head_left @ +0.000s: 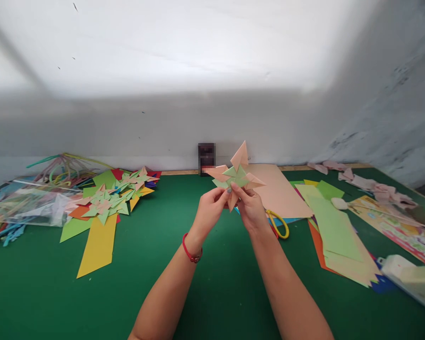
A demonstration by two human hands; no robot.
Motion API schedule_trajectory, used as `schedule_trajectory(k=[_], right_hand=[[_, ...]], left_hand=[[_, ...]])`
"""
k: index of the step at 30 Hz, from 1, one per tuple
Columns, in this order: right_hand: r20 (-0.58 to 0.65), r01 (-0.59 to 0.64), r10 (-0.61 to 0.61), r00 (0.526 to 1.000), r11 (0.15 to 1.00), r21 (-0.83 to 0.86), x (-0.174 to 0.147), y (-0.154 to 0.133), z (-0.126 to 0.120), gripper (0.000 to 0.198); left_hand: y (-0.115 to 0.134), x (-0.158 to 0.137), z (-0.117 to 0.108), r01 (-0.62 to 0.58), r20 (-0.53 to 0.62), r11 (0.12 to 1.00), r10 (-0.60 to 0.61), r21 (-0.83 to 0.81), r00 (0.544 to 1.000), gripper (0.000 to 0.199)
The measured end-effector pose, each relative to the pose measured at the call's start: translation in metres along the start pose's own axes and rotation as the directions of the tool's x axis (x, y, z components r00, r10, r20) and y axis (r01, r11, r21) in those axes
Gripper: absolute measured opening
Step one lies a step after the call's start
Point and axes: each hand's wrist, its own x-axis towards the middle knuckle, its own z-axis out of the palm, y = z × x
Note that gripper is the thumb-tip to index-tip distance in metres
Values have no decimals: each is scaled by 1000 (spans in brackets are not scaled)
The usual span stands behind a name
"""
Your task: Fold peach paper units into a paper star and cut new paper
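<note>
We hold the folded paper star point(238, 173) in front of us, just off the middle of the view toward 3 o'clock, raised over the green table point(156, 278). Our left hand point(212, 200) pinches its lower edge from 7 o'clock, thumb against finger; our right hand point(253, 210) pinches it from 5 o'clock, the thumb lying on the front near the 6 o'clock point. To work it well, we should press close to the green centre, where the layers seem to lock, and keep our grip light on the thin peach tips, which could bend. Holding the 12 o'clock point free lets us check that the arms sit evenly. We also do well to keep our right forearm off the yellow-handled scissors point(283, 227), at 4 o'clock from the star.
</note>
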Motion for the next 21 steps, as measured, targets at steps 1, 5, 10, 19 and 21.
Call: schedule_trajectory(k=[1, 5, 10, 19, 21], right_hand=[[4, 8, -8, 1000, 1000, 7, 0, 0, 0, 22], [36, 39, -40, 999, 999, 19, 1, 2, 1, 23], [44, 62, -63, 997, 998, 5, 0, 4, 3, 22], [32, 67, -67, 997, 998, 6, -4, 4, 8, 23], [30, 67, -68, 997, 998, 15, -4, 3, 8, 24]], left_hand=[[0, 0, -1, -6, 0, 1000, 6, 5, 1000, 32], [0, 1, -5, -33, -8, 997, 33, 63, 999, 31], [-3, -2, -2, -79, -115, 977, 103, 197, 988, 31], [-1, -8, 8, -173, -236, 949, 237, 263, 942, 37], [-2, -5, 7, -167, -213, 956, 220, 241, 952, 38]])
